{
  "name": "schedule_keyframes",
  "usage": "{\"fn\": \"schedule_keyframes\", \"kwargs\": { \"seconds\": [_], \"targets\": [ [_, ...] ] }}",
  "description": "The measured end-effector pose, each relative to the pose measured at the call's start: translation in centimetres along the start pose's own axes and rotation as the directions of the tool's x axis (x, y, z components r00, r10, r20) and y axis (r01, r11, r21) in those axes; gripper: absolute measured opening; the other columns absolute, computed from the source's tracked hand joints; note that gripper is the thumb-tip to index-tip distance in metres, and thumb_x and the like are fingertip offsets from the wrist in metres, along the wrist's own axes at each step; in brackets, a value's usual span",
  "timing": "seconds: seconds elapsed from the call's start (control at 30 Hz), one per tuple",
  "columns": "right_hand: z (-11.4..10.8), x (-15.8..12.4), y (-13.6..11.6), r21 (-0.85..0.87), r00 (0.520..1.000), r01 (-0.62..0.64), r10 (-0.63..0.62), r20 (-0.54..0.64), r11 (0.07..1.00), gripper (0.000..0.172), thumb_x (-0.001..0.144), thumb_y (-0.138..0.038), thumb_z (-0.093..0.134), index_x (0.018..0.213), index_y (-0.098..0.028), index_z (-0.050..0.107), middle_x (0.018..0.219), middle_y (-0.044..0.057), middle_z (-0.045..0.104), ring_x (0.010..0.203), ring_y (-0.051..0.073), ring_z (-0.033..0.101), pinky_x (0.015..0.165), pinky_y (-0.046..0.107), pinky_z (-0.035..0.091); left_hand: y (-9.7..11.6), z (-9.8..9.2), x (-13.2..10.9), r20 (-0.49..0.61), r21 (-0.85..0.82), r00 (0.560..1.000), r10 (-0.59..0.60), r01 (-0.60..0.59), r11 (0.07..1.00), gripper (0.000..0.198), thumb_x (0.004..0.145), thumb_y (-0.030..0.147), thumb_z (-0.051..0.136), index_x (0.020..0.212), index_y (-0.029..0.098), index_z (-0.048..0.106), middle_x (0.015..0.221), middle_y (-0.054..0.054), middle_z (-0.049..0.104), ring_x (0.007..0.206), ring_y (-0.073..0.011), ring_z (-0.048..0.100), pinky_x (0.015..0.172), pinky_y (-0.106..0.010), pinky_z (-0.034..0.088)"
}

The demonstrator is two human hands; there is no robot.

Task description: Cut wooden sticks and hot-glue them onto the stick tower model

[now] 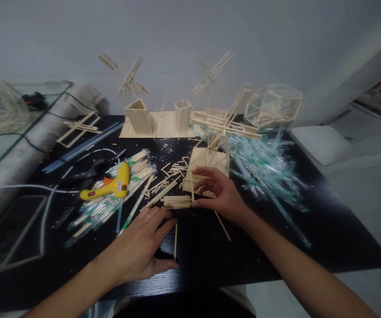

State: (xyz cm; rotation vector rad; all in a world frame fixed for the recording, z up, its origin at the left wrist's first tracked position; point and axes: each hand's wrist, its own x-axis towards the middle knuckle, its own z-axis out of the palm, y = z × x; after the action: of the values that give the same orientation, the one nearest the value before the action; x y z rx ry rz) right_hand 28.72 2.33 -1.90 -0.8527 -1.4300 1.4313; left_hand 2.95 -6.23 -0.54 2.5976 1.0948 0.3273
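My left hand (145, 243) is low over the black table, with a thin wooden stick (176, 243) spanning from its index fingertip to its thumb. My right hand (221, 194) grips a short wooden stick (192, 187) held nearly upright between fingers and thumb. Just ahead of both hands lies a small stack of cut sticks (176, 202). Another stick (222, 226) lies slanted below my right hand. Behind that hand a windmill model (223, 128) of wooden sticks stands on a wooden base (206, 161), which the hand partly covers.
A yellow glue gun (119, 183) rests on plastic-wrapped stick bundles (94, 216) at left. Loose offcuts (177, 170) are scattered mid-table. Clear and green wrappers (266, 163) pile up at right. Two wooden towers, one angular (140, 117), one rounder (182, 117), stand at the back.
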Motion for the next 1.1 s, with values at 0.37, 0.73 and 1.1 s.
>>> {"fn": "schedule_keyframes", "kwargs": {
  "seconds": [0.37, 0.73, 1.1],
  "targets": [
    [-0.3, -0.1, -0.4, 0.043, 0.996, 0.079, -0.08, 0.032, 0.996, 0.083, 0.057, -0.026, 0.101, 0.129, -0.032, 0.061, 0.133, 0.006, 0.066, 0.093, 0.018, 0.072, 0.081, 0.034, 0.062, -2.5, -4.6, 4.4, -0.25, -0.262, 0.962, -0.107, 0.04, 0.964, 0.07, 0.068, 0.057, 0.088, 0.123, 0.025, 0.058, 0.122, -0.007, 0.06, 0.113, -0.0275, 0.058, 0.098, -0.042, 0.049],
    [1.3, -1.1, -0.8, 0.059, 0.996, 0.029, -0.034, 0.077, 0.998, 0.08, 0.055, -0.018, 0.101, 0.126, -0.029, 0.064, 0.133, 0.006, 0.066, 0.095, 0.018, 0.072, 0.081, 0.032, 0.062, -3.2, -0.8, 5.3, -0.408, -0.505, 0.881, -0.239, 0.0, 0.863, 0.074, 0.061, 0.061, 0.091, 0.118, 0.024, 0.063, 0.102, -0.004, 0.059, 0.096, -0.0233, 0.058, 0.087, -0.037, 0.048],
    [1.9, -1.7, -0.8, 0.043, 0.993, 0.076, -0.08, 0.087, 0.996, 0.081, 0.057, -0.023, 0.101, 0.128, -0.028, 0.063, 0.133, 0.007, 0.067, 0.094, 0.019, 0.074, 0.08, 0.033, 0.062, -3.2, -0.6, 5.4, -0.458, -0.459, 0.865, -0.204, -0.034, 0.888, 0.078, 0.058, 0.06, 0.092, 0.121, 0.026, 0.064, 0.101, -0.003, 0.061, 0.097, -0.0239, 0.059, 0.083, -0.038, 0.051]
  ]
}}
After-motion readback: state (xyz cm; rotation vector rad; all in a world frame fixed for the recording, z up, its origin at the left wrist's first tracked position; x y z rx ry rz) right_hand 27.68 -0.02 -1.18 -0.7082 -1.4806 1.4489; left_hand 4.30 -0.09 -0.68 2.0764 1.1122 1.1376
